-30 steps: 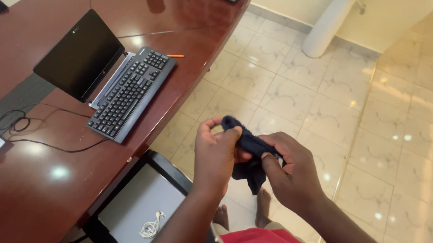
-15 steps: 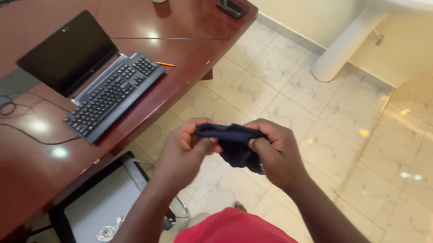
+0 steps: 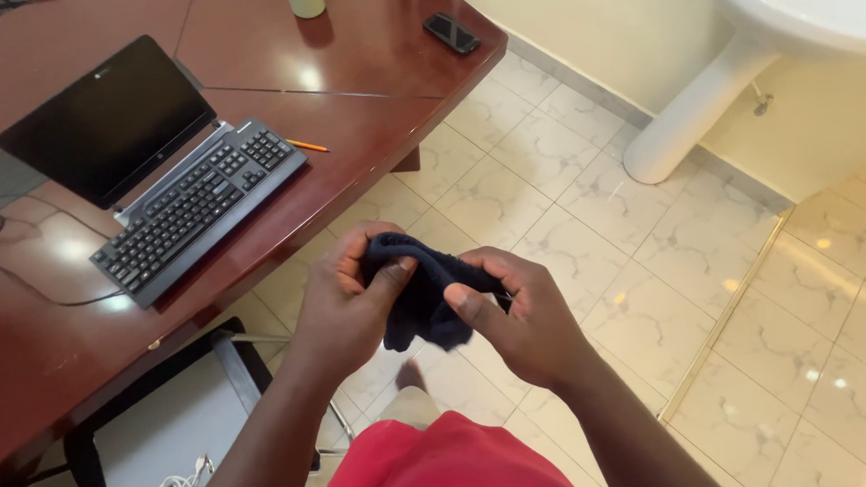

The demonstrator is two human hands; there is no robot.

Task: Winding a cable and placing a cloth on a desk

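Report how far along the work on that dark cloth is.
Done: nothing looks finished; the dark navy cloth is bunched, not flat or neatly folded. In hand: left hand and right hand both pinch it in mid-air above the tiled floor. Left: everything, by the look of it.

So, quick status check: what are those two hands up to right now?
Left hand and right hand both pinching a dark blue cloth, bunched between them. Held over the tiled floor, beside the desk. Nothing in the way.
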